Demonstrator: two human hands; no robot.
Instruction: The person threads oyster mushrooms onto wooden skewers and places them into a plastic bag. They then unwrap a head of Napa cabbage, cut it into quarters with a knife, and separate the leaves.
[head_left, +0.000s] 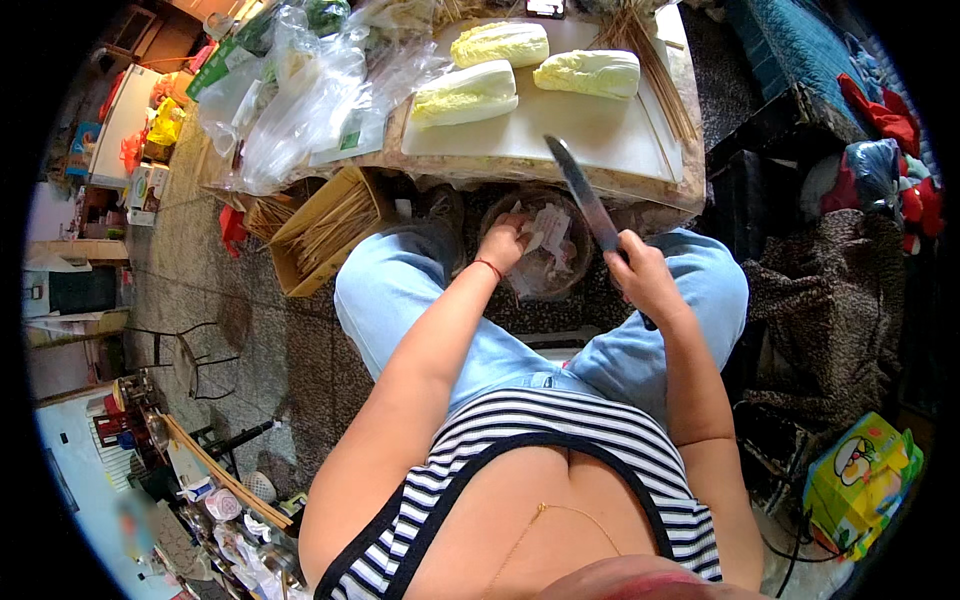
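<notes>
My right hand (641, 274) is closed round the handle of a long kitchen knife (581, 191), its blade pointing up and left towards the table edge. My left hand (506, 244) is low, over the left side of a round bin (551, 281) that holds crumpled paper or plastic scraps; its fingers touch a pale scrap (534, 234), and I cannot tell whether it is gripped. Beyond the knife, three napa cabbage pieces (465, 94) (501, 43) (587, 73) lie on a white cutting board (540, 139).
Clear plastic bags (307, 97) cover the table's left side. Thin sticks (656, 67) lie along the board's right. A cardboard box (326, 240) of similar sticks stands by my left knee. Dark fabric (825, 315) hangs to my right.
</notes>
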